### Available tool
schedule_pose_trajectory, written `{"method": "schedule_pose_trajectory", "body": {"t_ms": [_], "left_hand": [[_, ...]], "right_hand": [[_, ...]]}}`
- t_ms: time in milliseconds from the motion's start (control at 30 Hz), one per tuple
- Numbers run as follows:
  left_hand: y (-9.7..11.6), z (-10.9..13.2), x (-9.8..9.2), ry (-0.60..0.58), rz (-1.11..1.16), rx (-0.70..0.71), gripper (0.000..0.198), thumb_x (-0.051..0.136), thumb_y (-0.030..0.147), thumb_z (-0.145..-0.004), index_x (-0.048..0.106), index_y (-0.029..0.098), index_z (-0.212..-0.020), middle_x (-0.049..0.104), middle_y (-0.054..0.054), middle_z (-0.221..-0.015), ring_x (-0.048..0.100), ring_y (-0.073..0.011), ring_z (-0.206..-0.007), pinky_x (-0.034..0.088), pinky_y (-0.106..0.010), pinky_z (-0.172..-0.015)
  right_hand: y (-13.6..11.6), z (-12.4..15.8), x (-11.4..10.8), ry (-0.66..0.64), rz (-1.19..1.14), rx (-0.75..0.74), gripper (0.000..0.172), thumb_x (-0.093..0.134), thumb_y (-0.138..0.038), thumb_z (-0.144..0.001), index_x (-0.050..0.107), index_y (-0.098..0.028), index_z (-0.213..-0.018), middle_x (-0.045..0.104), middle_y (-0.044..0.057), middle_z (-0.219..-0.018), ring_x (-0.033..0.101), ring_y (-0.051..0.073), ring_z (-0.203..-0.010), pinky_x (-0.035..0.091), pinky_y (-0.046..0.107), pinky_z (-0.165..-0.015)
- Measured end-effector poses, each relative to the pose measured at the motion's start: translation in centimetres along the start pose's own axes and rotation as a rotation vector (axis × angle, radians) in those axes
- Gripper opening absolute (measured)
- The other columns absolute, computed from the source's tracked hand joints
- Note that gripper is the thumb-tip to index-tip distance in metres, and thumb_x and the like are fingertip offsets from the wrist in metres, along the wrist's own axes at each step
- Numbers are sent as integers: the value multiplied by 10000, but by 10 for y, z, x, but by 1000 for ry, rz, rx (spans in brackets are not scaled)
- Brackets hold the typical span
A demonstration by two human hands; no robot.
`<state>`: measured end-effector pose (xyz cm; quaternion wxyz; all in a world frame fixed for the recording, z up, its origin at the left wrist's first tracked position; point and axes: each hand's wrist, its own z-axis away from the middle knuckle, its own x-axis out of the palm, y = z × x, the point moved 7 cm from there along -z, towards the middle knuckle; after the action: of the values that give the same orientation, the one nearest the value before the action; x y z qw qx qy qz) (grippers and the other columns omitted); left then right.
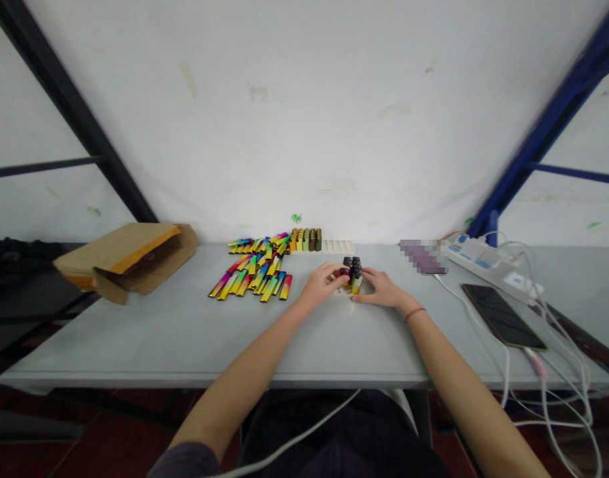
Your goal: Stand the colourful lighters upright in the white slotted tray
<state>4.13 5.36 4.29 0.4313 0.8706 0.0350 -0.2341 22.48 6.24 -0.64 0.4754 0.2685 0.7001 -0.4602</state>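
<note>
Small lighters with black tops and yellow-white bodies stand upright in a close group in front of me. They appear to be in a white holder, mostly hidden by my hands. My left hand is at the group's left side, with fingers closed around a dark-topped lighter. On the other side, my right hand has its fingers and thumb spread, with the tips beside the lighters and the holder's edge. Several shiny rainbow-coloured, flat lighter-length pieces lie loosely to the left.
At the back stand several yellow-to-dark-green cylinders in rows, beside a white tray with holes. An open cardboard box lies at left. On the right are a phone, a power strip, white cables and a pixelated purple item.
</note>
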Motion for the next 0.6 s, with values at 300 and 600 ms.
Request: {"method": "schedule_pose_trajectory", "body": {"t_ms": [300,600], "left_hand": [[-3,3,5,-21,-16,-71,352,697,360,-878,672,216,-1198,736,-54,-1054,694,-183,-905,574,-305,-831],[7,4,1,-11,-240,15,238,637,299,-936,681,210,-1152,707,-69,-1084,671,-209,-1021,529,-346,-979]], "right_hand": [[2,0,1,-10,-1,-2,845,674,-734,-791,540,-250,-1472,481,155,-1560,457,373,-1420,260,592,-1201],[1,0,1,-10,-16,-3,846,690,-722,-786,549,-237,-1465,486,163,-1552,454,378,-1421,259,583,-1205]]}}
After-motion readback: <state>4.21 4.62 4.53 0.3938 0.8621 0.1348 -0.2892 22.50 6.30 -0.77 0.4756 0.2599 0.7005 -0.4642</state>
